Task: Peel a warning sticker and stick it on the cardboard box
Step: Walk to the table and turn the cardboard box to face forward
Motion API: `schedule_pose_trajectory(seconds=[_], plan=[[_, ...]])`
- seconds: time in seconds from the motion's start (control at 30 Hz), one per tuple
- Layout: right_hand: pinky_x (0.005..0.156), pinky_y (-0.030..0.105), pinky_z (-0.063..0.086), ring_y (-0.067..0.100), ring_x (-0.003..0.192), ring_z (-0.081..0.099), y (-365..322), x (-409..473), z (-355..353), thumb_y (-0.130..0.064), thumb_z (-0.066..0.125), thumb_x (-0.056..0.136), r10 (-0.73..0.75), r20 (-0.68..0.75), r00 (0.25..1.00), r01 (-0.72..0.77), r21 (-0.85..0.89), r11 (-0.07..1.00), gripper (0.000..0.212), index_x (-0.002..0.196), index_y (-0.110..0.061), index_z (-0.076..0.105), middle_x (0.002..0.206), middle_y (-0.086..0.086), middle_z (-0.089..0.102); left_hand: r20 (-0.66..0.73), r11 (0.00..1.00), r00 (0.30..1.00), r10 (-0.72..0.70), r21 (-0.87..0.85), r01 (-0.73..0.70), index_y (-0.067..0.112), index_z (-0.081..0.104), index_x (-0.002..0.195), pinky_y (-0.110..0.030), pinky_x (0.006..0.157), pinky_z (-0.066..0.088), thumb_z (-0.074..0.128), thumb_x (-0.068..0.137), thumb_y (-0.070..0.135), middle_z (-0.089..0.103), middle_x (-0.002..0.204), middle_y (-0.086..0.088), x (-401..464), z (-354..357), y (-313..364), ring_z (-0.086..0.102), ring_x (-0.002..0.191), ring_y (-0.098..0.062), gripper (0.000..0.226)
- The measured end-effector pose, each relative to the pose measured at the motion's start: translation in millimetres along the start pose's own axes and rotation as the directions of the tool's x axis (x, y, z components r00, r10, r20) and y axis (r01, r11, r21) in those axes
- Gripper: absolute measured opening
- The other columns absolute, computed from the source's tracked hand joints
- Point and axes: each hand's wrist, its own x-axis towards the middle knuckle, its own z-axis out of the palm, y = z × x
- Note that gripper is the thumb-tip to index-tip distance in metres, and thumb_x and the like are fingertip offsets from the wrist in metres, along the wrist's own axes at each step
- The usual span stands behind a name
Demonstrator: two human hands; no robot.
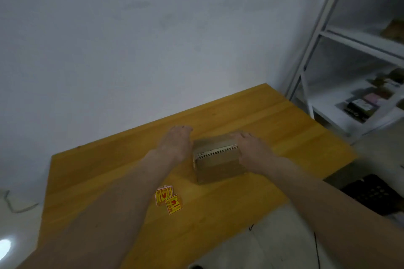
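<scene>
A small brown cardboard box [217, 159] with a white striped tape band across its top sits in the middle of the wooden table [273, 129]. My right hand [249, 148] lies over the box's right side and grips it. My left hand [175, 142] is flat against the box's left side, fingers stretched toward the wall. Yellow and red warning stickers [167, 199] lie in a small pile on the table, nearer to me than the box and under my left forearm's edge. One sticker of the pile sits apart at the lower right.
A white wall runs behind the table. A white metal shelf rack [349, 54] with small packages stands at the right. A black crate [371, 194] sits on the floor beside the table's right edge. The table's near edge is cut diagonally.
</scene>
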Motion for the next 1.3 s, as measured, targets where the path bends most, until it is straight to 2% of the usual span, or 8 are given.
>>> schedule_pose_trajectory(seconds=[0.13,0.27,0.6,0.8,0.87,0.97,1.13,1.3], plan=[[0.103,0.041,0.036,0.03,0.132,0.036,23.3,26.6,-8.8,-0.01,0.043,0.094,0.041,0.001,0.999,-0.041,-0.029,0.999,0.053,0.145,-0.011,0.026,0.145,0.011,0.04,0.021,0.999,0.999,0.031,-0.005,-0.031,0.017,0.036,0.142,-0.039,0.106,0.04,0.046,0.096,0.012,0.041,0.146,-0.007,38.0,5.3,11.3,0.036,0.136,-0.027,0.047],[0.107,0.042,0.034,0.031,0.135,0.033,37.4,63.4,-17.2,-0.009,0.045,0.094,0.041,-0.004,0.999,-0.041,-0.029,0.999,0.055,0.146,-0.012,0.026,0.147,0.012,0.038,-0.052,0.999,0.999,0.014,-0.042,-0.016,0.017,0.036,0.142,-0.039,0.108,0.038,0.047,0.096,0.011,0.041,0.146,-0.005,68.5,6.8,18.5,0.033,0.137,-0.025,0.048],[0.111,0.038,0.027,0.025,0.134,0.035,97.8,131.5,6.2,-0.015,0.041,0.097,-0.279,-0.081,0.957,0.272,-0.085,0.959,0.042,0.139,-0.017,0.041,0.143,0.006,0.046,-0.304,0.994,0.949,-0.085,-0.095,0.059,0.013,0.057,0.127,-0.037,0.098,0.042,0.058,0.09,0.018,0.058,0.131,-0.006,93.1,58.7,28.9,0.051,0.122,-0.026,0.037],[0.099,0.037,0.036,0.026,0.122,0.048,114.0,162.1,39.3,-0.015,0.043,0.095,-0.486,-0.204,0.85,0.49,-0.033,0.871,0.035,0.129,-0.012,0.053,0.127,0.008,0.059,-0.458,0.993,0.886,-0.07,-0.121,0.016,0.015,0.06,0.122,-0.042,0.097,0.048,0.065,0.086,0.02,0.062,0.126,-0.006,115.4,102.8,36.0,0.057,0.118,-0.026,0.037],[0.098,0.036,0.037,0.026,0.121,0.048,111.1,167.2,47.1,-0.016,0.044,0.095,-0.522,-0.27,0.809,0.534,-0.034,0.845,0.035,0.128,-0.012,0.054,0.127,0.008,0.06,-0.531,0.997,0.847,-0.03,-0.081,-0.015,0.012,0.062,0.119,-0.046,0.088,0.053,0.067,0.083,0.019,0.066,0.118,-0.01,115.3,111.7,32.7,0.063,0.107,-0.03,0.037],[0.097,0.033,0.036,0.023,0.122,0.046,106.2,159.3,55.7,-0.019,0.043,0.096,-0.573,-0.335,0.748,0.591,-0.057,0.805,0.034,0.128,-0.015,0.054,0.128,0.004,0.058,-0.617,1.0,0.786,0.021,0.03,-0.003,0.009,0.062,0.118,-0.044,0.079,0.055,0.07,0.082,0.017,0.068,0.113,-0.012,99.1,123.4,32.8,0.065,0.09,-0.035,0.038],[0.102,0.033,0.035,0.022,0.124,0.044,103.9,99.7,62.0,-0.021,0.045,0.095,-0.638,-0.376,0.672,0.662,-0.079,0.745,0.034,0.128,-0.015,0.053,0.132,0.003,0.055,-0.706,0.996,0.708,-0.037,0.03,0.082,0.014,0.058,0.125,-0.043,0.096,0.046,0.062,0.087,0.025,0.064,0.123,-0.008,37.9,140.3,51.0,0.059,0.115,-0.028,0.04],[0.096,0.042,0.042,0.026,0.119,0.045,90.7,31.7,85.3,-0.026,0.046,0.093,-0.624,-0.341,0.703,0.638,-0.085,0.766,0.032,0.122,-0.018,0.054,0.124,0.005,0.057,-0.64,0.987,0.758,-0.126,-0.002,0.163,0.018,0.059,0.124,-0.042,0.093,0.045,0.06,0.087,0.027,0.063,0.125,-0.006,-39.2,168.9,73.8,0.057,0.116,-0.03,0.038]])
